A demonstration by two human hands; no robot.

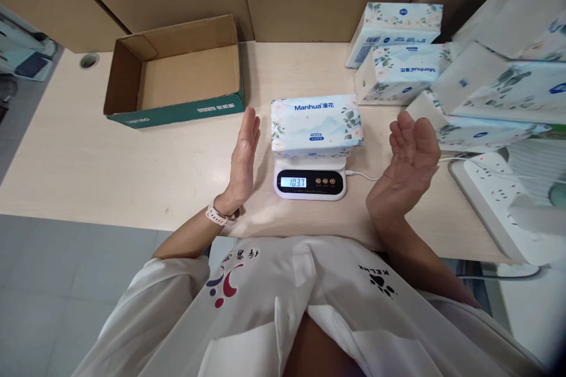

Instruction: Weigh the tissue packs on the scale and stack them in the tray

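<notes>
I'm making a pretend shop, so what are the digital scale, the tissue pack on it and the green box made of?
Digital scale: probably smooth white plastic, with rounded corners.
Tissue pack: likely thin printed plastic film outside, slightly glossy, edges creased.
Green box: seemingly cardboard, matte brown inside.

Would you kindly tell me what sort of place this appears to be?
Probably a weighing or packing workstation: a Manhua tissue pack sits on a lit digital scale, an open-topped cardboard box stands on the same table, and more tissue packs are stacked at the right.
</notes>
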